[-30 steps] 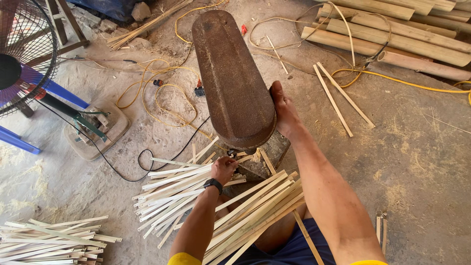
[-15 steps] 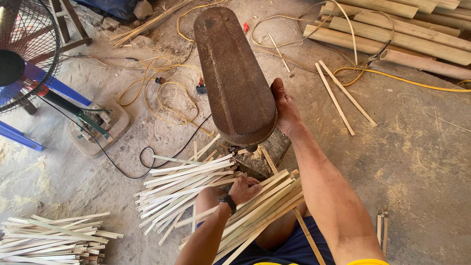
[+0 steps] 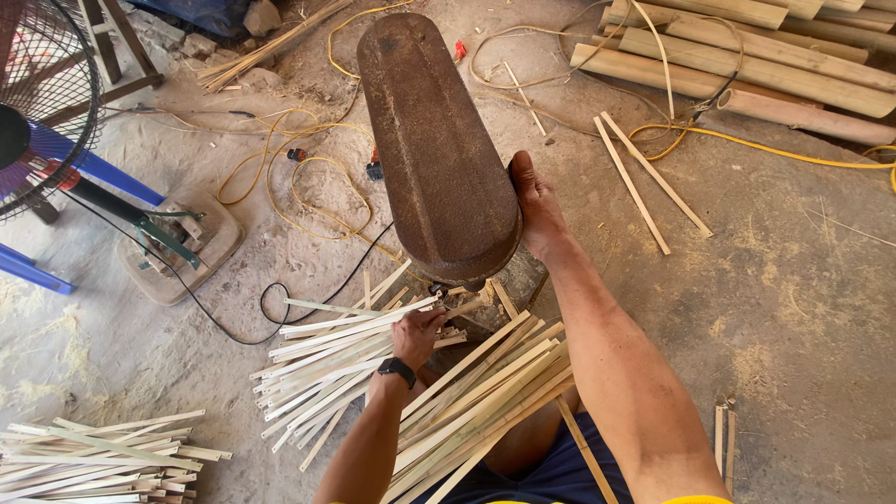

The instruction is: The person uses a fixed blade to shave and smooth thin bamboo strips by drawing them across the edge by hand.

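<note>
Your left hand (image 3: 417, 334) gripped a bamboo strip (image 3: 359, 329) at the rusty machine (image 3: 437, 149) (blade hidden); right hand (image 3: 534, 207), fingers unseen, braced its side. A slip might cut you.

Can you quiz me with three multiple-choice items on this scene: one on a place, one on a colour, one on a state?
1. Where does the right hand rest?
A. on the side of the rusty brown metal machine cover
B. on the blue-legged floor fan
C. on the round bamboo poles

2. What colour is the cable running past the round bamboo poles?
A. red
B. yellow
C. white

3. What is the left hand doing?
A. hanging free
B. gripping pale split bamboo strips
C. holding a hammer

Answers: 1 A, the palm lies against the cover's edge. 2 B, it is plainly yellow. 3 B, the fingers close on the strips.
</note>
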